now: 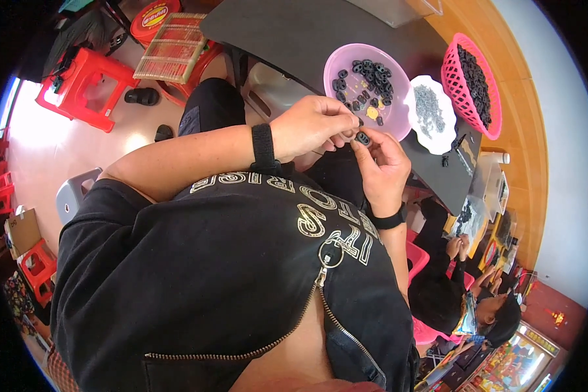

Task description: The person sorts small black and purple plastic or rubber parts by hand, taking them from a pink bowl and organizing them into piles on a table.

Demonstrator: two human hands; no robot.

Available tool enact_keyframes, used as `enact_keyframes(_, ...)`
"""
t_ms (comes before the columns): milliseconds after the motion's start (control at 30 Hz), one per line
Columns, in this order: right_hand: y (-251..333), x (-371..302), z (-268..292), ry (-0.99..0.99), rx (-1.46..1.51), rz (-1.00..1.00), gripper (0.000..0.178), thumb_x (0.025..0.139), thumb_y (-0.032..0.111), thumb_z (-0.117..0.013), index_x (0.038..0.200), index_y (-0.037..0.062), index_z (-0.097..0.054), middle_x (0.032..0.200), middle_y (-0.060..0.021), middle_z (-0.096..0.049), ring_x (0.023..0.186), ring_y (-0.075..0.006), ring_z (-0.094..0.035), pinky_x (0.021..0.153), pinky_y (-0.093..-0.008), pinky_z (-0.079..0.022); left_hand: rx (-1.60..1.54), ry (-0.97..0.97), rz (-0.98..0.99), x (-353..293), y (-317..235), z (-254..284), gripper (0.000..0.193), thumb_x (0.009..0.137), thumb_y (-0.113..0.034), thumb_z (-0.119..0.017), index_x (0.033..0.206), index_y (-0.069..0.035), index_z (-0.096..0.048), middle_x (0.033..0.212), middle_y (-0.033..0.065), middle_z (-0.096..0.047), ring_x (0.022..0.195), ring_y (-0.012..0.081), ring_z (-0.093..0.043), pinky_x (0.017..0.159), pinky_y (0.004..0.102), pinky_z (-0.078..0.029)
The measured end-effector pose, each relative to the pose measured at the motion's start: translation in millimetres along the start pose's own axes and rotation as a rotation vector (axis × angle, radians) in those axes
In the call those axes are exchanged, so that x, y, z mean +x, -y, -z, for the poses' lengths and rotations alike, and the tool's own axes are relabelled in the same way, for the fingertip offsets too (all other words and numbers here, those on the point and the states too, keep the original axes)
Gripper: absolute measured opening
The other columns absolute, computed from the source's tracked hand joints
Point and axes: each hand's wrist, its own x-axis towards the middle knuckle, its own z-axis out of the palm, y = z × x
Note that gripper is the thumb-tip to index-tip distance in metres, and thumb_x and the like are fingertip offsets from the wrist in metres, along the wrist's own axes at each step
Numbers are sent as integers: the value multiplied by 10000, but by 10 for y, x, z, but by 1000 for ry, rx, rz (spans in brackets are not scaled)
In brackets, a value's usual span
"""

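Observation:
My right hand point(384, 171) pinches a small black oval plastic part with holes point(362, 138) between thumb and finger. Close against it, my left hand point(315, 125) has its fingertips pressed together; a dark speck shows at the tips, too small to name. Both hands are over the near edge of a lilac basin point(333, 59). Inside the basin lie several similar black parts point(374, 75) and some yellow bits point(372, 112). To its right stands a white scalloped dish point(443, 145) with a heap of small silvery pieces point(429, 111).
A pink lattice basket point(452, 78) full of black parts stands at the right on the dark table point(268, 26). Red stools point(88, 88) and a bamboo-slat seat point(172, 49) are at the left. Another person point(438, 287) works at the lower right.

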Motion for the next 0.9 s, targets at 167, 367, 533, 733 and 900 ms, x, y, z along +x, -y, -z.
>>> enact_keyframes(167,-67,207,383,207,2,-305,192,743,16,-698,932,13,-660,734,16,-600,651,-43,-517,583,-190,-423,3,-50,2,31,34,10,179,902,-167,-530,995,-34,-605,812,-3,-589,674,52,-536,592,173,-443)
enact_keyframes(367,32,971,1139,-508,184,-89,428,834,86,-635,1172,-114,-466,936,-98,-625,737,-110,-572,623,-223,-455,33,-29,15,-4,-15,-19,183,901,-157,-528,1009,-29,-601,818,6,-598,669,51,-537,579,174,-442)
enact_keyframes(533,-293,761,820,-130,0,-214,333,789,79,-669,1088,-46,-593,830,-63,-640,734,-92,-569,655,-224,-468,15,-38,31,4,6,24,178,897,-144,-522,1007,-29,-601,829,11,-602,669,51,-536,580,175,-442)
enact_keyframes(733,-250,775,379,101,-541,15,330,750,110,-666,1055,-4,-613,908,-141,-635,817,-233,-619,750,-321,-486,55,5,42,39,62,48,172,885,-132,-525,1003,-34,-603,840,12,-603,682,54,-533,592,175,-442)
enact_keyframes(900,-283,833,264,252,-698,132,285,740,86,-629,1018,23,-624,900,-161,-604,850,-308,-589,773,-370,-469,46,-1,44,52,65,38,177,873,-128,-529,999,-31,-608,843,10,-602,690,55,-529,602,175,-439)
